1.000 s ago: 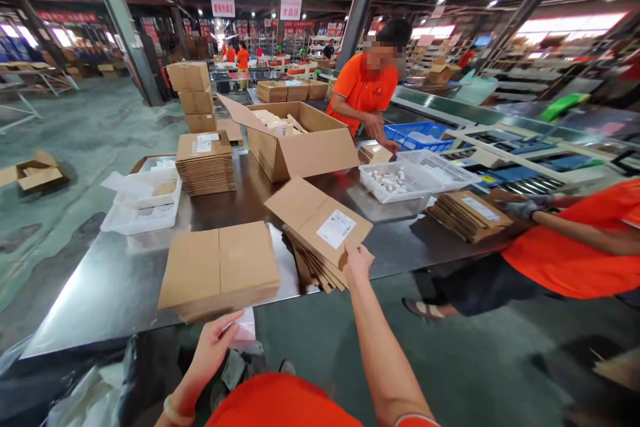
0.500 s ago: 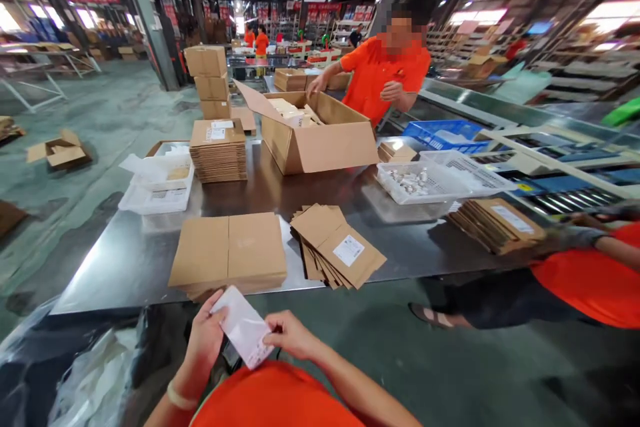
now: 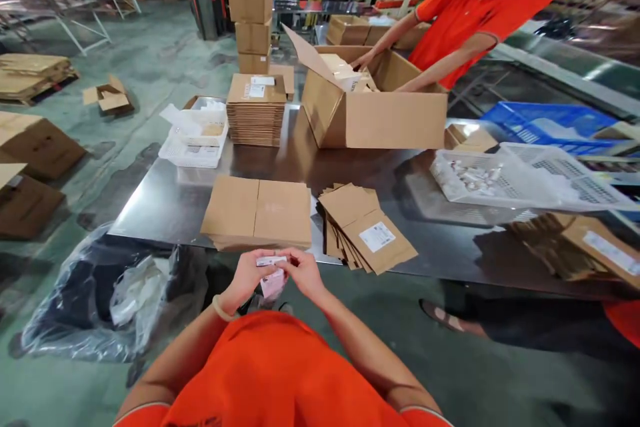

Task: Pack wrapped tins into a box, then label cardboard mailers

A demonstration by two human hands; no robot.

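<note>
In front of my chest, at the near edge of the table, both hands are closed on a small white printed sheet [image 3: 273,285]. My left hand [image 3: 246,277] pinches it from one side, and my right hand [image 3: 304,271] grips the other with thumb and fingers. The sheet looks bent or folded, its upper part lying between the fingertips and its lower part hanging beneath. Just beyond my hands lies a stack of flat brown cartons [image 3: 255,210]. To its right, a fanned pile of flat cartons [image 3: 367,227] has a white label on top.
A co-worker in orange [image 3: 480,20] reaches into a large open box [image 3: 395,117] across the metal table [image 3: 350,163]. White baskets [image 3: 193,153] and a tall carton stack [image 3: 257,113] stand left; a basket of small parts [image 3: 470,177] stands right. A plastic-lined bin [image 3: 90,293] sits on the floor.
My hands have come together and the sheet, flat before, is now bent between them. The co-worker opposite has leaned over and put both hands into the large box. My view has tilted down.
</note>
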